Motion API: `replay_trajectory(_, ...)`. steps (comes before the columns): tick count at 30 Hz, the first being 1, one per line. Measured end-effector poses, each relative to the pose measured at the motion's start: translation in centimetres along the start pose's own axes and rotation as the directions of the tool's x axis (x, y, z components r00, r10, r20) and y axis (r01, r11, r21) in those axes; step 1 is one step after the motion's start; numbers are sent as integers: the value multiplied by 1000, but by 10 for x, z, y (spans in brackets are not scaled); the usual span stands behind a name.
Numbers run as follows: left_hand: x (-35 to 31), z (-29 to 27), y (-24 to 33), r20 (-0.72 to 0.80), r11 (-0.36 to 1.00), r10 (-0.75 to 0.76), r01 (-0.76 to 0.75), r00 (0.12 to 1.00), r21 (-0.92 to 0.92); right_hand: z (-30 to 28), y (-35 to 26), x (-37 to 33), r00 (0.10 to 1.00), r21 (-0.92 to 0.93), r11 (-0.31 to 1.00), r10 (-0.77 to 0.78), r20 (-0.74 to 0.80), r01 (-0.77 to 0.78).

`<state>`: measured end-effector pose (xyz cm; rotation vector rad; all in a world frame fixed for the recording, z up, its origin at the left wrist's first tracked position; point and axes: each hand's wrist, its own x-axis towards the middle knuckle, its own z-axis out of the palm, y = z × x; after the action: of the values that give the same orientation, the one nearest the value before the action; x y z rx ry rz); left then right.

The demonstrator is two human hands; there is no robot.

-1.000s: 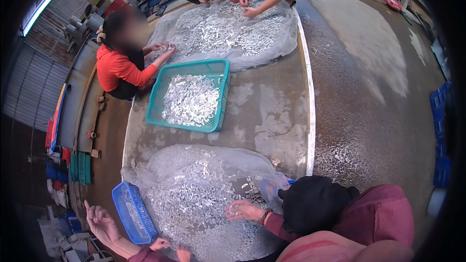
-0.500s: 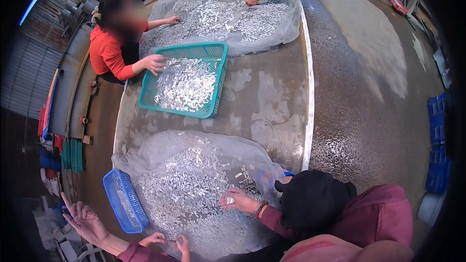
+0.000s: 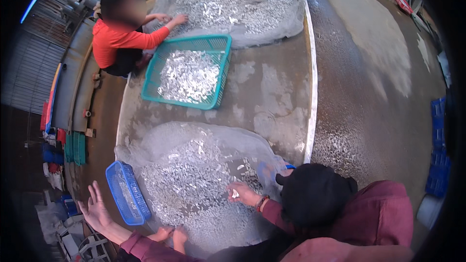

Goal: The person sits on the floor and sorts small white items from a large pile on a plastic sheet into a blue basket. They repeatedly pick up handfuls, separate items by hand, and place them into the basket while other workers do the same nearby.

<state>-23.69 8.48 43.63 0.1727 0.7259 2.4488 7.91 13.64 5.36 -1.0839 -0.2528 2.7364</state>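
Note:
My left hand (image 3: 99, 211), in a maroon sleeve, is raised at the lower left with its fingers spread and nothing in them. It is nearest to a blue plastic basket (image 3: 114, 178) holding some pale pieces. Over the near pile, my right hand (image 3: 245, 193), with a bracelet at the wrist, has its fingers curled round a small silvery piece (image 3: 235, 194). Below lie many small silvery-white elongated pieces (image 3: 182, 182) on a translucent mesh sheet (image 3: 160, 133). A black rounded cap (image 3: 315, 196) hides part of the right sleeve.
Another pair of hands (image 3: 171, 236) works at the pile's near edge, partly behind my left sleeve. A teal basket (image 3: 222, 75) full of pieces stands mid-table. Beyond it, several people work at a second mesh-covered pile (image 3: 213, 12). A pale edge (image 3: 310, 116) borders the wet floor.
My left hand's fingers have gone from partly curled to spread. The person in orange has moved a hand from the teal basket to the far pile. The view has shifted slightly.

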Motion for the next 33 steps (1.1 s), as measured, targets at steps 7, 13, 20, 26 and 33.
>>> replay_trajectory(7, 7, -17, 12, 428, 945, -181, 277, 886, -173, 10, -18, -8, 999, 27, 1000, 1, 35, -2)
replay_trajectory(13, -6, -12, 6, 700, 979, 105, -197, 707, 52, 2, -4, -5, 994, 54, 995, -90, 63, 87)
replay_trajectory(20, -11, -1, -10, 644, 980, 120, -193, 756, 43, -1, 3, 15, 999, 24, 1000, -18, -37, 19)
replay_trajectory(26, -20, 21, -19, 681, 988, -38, -75, 732, 135, -7, 2, 10, 998, 64, 998, -16, 62, 12)
replay_trajectory(33, -16, 9, -40, 604, 933, -85, -150, 792, 327, 5, -10, -4, 997, 12, 1000, -21, 72, 20)
